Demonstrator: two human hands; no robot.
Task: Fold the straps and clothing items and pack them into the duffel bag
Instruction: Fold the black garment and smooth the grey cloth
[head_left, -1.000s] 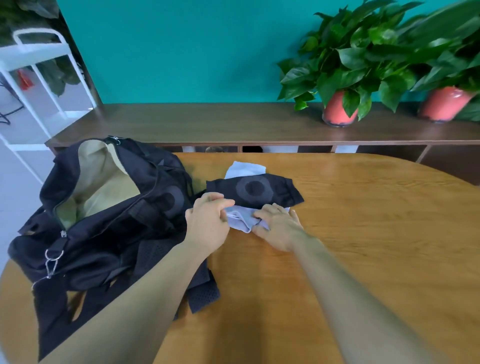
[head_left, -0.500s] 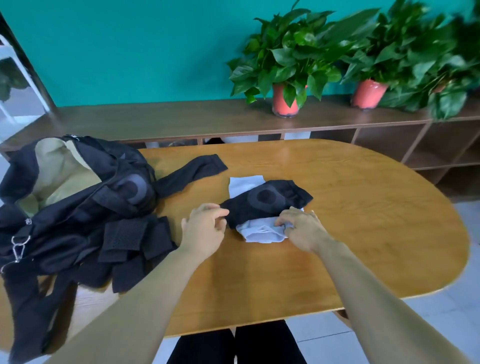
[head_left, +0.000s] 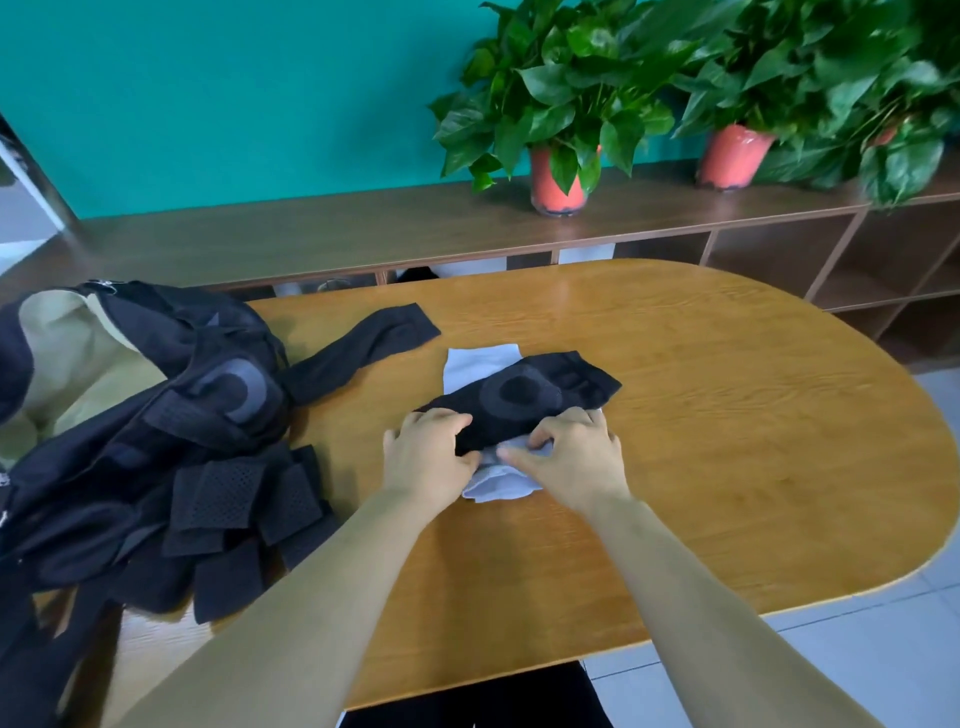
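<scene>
Gripping the near edge of a flat black fabric piece (head_left: 524, 395) printed with a grey ring, the left hand (head_left: 426, 457) has its fingers curled over the dark cloth; the right hand (head_left: 571, 457), just beside it on the side away from the large black duffel bag (head_left: 156, 415), pinches a soft white cloth (head_left: 498, 486) between curled fingers and an outstretched thumb, where the white shows from under the black; the two thumbs nearly meet. The black fabric piece lies slantwise across the white cloth, to the right of the bag and apart from it; a white corner shows past its far edge and a rumpled white end below the hands. The bag itself sprawls unzipped, its mouth gaping so that the pale beige lining is seen, with a grey ring mark on its flank. A long black strap (head_left: 363, 343) runs from the bag's right side towards the stacked cloths and stops short of them; several flat black mesh straps (head_left: 223, 499) lie heaped against the bag's near side, overlapping one another. All of this rests on the oval wooden table (head_left: 727, 441) on whose left end the bag sits. Beyond the bag runs a long brown wooden shelf (head_left: 363, 223) against a teal wall (head_left: 208, 93); farther right of the bag, on that shelf, stand two leafy green potted plants (head_left: 558, 182) in orange-red pots.
</scene>
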